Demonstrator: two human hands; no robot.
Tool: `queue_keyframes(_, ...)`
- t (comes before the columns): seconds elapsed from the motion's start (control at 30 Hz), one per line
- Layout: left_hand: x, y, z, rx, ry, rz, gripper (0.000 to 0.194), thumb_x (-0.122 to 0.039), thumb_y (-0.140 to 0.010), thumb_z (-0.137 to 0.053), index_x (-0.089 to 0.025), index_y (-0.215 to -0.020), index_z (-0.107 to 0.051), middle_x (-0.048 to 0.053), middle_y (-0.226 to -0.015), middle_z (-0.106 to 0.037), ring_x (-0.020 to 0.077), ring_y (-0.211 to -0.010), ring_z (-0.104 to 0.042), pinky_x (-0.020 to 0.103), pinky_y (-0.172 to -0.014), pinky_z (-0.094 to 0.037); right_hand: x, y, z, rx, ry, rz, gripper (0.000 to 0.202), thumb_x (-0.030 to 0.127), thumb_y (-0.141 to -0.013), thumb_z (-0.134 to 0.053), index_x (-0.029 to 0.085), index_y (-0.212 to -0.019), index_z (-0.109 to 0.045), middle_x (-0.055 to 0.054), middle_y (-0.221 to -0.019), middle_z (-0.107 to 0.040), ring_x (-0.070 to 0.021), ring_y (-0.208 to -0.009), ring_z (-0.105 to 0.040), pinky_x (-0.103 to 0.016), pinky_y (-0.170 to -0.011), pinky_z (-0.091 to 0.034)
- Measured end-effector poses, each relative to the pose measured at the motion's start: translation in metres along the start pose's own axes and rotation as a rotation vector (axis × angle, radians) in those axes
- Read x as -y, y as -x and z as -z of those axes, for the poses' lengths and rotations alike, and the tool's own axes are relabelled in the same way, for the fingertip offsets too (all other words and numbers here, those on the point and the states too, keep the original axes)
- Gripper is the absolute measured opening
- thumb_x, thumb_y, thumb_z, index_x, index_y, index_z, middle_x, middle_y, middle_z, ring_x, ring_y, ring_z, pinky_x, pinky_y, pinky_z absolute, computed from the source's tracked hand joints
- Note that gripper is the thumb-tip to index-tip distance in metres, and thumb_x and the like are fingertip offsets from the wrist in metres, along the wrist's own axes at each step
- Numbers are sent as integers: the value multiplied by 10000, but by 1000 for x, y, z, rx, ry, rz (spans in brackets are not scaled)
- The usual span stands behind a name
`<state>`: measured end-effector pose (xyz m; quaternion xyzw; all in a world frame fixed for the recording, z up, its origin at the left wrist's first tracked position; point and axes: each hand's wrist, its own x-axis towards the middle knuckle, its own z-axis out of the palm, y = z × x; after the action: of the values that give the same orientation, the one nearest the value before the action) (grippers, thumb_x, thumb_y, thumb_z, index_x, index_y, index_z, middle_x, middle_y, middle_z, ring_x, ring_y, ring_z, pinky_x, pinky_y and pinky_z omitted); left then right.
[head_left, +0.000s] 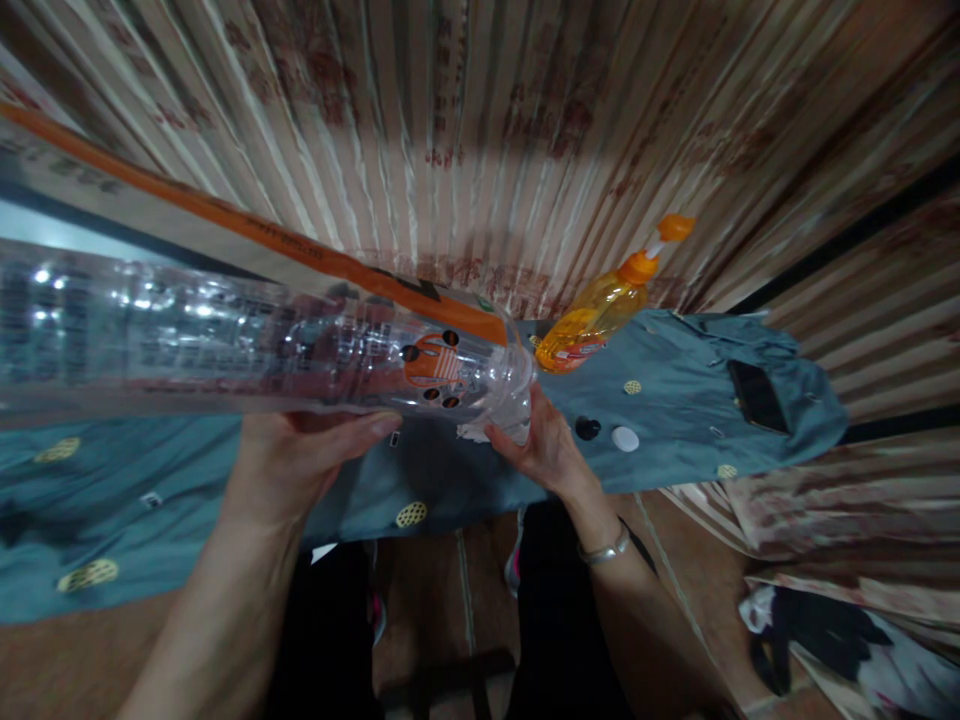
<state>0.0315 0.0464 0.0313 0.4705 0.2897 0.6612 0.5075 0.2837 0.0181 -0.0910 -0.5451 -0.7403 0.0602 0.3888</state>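
Observation:
A long clear plastic sleeve (pixel 360 355) lies crosswise in front of me, running off the left edge. Its ribbed, shiny contents look like stacked clear cups, and an orange print marks it near the right end. From below, my left hand (pixel 300 460) is closed on the sleeve, its thumb along the near side and the other fingers hidden. My right hand (pixel 544 445) grips the crumpled clear right end between thumb and fingers. Just behind that end stands a pump bottle (pixel 596 315) of orange-yellow liquid with an orange top.
A blue-green cloth (pixel 495 490) with yellow patterns covers the narrow surface. On it lie a dark phone (pixel 759 396), a small black round piece (pixel 587 428) and a white disc (pixel 625 438). An orange-and-white package (pixel 300 240) is behind the sleeve. Pleated curtains (pixel 480 130) hang behind.

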Motion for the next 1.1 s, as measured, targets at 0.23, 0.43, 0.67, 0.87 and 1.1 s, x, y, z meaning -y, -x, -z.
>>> queue_keyframes(0.23, 0, 1, 2, -12, -62, 23, 483, -340, -413, -1086, -190, -800, -838, 59, -813, -841, 203, -710, -804, 317, -703, -707, 2, -2, 2, 17, 8, -8, 860, 370, -888, -767, 168, -1604, -337, -234, -1488, -640, -417, -1378, -641, -625, -1086, -592)
queue_keyframes(0.43, -1, 1, 0, -25, -40, 7, 387, -198, -412, -1053, -211, -692, -786, -1, -770, -832, 202, -678, -800, 308, -643, -708, 6, -3, 4, 25, -1, -16, 832, 336, -889, -754, 176, -1596, -344, -233, -1508, -626, -413, -1386, -639, -629, -1096, -584)
queue_keyframes(0.67, -2, 0, 0, -43, -96, 41, 417, -182, -418, -1020, -186, -764, -786, 46, -729, -814, 201, -639, -775, 307, -606, -691, 6, -3, 4, 17, 16, 1, 844, 320, -880, -763, 159, -1596, -346, -233, -1473, -649, -405, -1392, -634, -613, -1109, -582)
queue_keyframes(0.87, -2, 1, -1, -55, -119, 35, 453, -274, -398, -1058, -188, -718, -750, 31, -670, -782, 176, -542, -723, 270, -490, -647, 3, -1, 2, 1, 24, 23, 881, 336, -882, -770, 154, -1618, -322, -242, -1542, -597, -406, -1385, -639, -603, -1112, -585)
queue_keyframes(1.1, -1, 2, 1, -47, -128, 21, 418, -254, -413, -1044, -178, -703, -753, 18, -667, -773, 176, -556, -720, 283, -512, -655, 1, 0, 0, -8, 57, 29, 894, 353, -888, -766, 181, -1628, -295, -225, -1542, -604, -402, -1376, -647, -607, -1084, -602)
